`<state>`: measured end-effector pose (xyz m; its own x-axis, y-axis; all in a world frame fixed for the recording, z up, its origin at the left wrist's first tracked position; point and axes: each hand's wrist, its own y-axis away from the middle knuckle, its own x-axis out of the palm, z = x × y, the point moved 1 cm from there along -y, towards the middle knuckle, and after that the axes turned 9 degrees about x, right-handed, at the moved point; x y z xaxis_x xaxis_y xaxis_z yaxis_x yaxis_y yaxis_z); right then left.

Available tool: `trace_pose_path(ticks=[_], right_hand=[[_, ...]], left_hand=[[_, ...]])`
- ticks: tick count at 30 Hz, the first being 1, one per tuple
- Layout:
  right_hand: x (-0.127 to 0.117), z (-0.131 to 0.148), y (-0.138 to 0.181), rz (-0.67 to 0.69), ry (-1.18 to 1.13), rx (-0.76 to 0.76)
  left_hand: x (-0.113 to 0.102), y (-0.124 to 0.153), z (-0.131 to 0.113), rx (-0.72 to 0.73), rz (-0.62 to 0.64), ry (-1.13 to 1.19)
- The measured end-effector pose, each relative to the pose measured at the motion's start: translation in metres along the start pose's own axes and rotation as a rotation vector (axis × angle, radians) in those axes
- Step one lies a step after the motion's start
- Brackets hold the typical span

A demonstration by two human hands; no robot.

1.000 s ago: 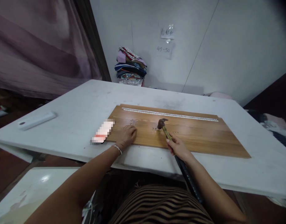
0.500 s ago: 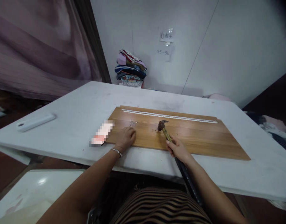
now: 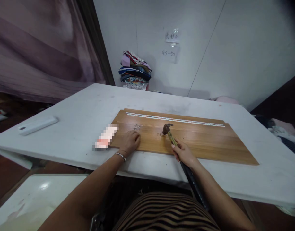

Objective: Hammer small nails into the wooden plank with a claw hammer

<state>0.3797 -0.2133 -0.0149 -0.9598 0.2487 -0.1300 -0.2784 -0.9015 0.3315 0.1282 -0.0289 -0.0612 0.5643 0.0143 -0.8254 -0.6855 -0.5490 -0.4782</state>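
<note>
My right hand (image 3: 182, 153) is wrapped around the upper handle of a claw hammer (image 3: 170, 137). The hammer's rusty head is over the wooden board (image 3: 210, 141), and its long black grip runs back under my forearm. Near the head, a row of small dark nail heads or holes (image 3: 180, 138) shows in the board; which they are I cannot tell. My left hand (image 3: 130, 140) rests on the board's left part with curled fingers, its palm hidden. Just beyond its knuckles lies a small group of loose nails (image 3: 137, 127).
White strips (image 3: 176, 119) run along the board's far side. A blurred-out object (image 3: 106, 137) lies at its left edge. A white, long-handled object (image 3: 38, 125) is on the white table (image 3: 72, 112). Folded cloths (image 3: 135, 70) are stacked by the wall; a white stool or surface (image 3: 39, 189) stands lower left.
</note>
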Motion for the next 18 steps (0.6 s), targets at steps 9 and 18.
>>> trace_pose_path(ticks=[9, 18], right_hand=[[0.0005, 0.0012, 0.0, 0.005, 0.009, 0.013], [-0.0001, 0.0032, -0.0003, 0.0, 0.014, -0.032]], left_hand=[[0.0003, -0.001, -0.0003, -0.015, 0.017, -0.007], [0.0005, -0.0012, 0.0005, -0.004, 0.008, -0.003]])
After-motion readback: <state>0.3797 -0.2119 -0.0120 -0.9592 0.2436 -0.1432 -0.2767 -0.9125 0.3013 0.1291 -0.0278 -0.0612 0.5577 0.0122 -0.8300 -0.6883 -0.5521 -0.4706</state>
